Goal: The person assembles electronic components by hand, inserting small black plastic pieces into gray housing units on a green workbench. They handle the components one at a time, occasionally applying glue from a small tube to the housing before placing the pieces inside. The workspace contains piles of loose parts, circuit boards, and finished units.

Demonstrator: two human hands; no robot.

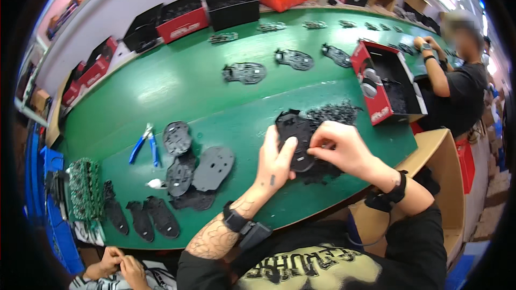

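My left hand (272,160) grips a black computer mouse shell (293,124) by its left side, thumb across its face, above the green table. Against the shell's lower right edge, my right hand (344,147) has thumb and forefinger pinched together. Whatever small thing lies between those fingertips is too hidden to make out. Just beyond the shell is a heap of small black plastic pieces (338,111), and more dark pieces lie beneath my hands. To the left rest several more mouse shells (177,137) and a flat grey-black plate (213,167).
Blue-handled nippers (144,146) lie at left, near a stack of green circuit boards (85,189). A red-and-black box (372,94) stands at right. Mouse shells (245,72) sit farther back. A co-worker (457,75) works at far right; another person's hands (122,265) show at lower left.
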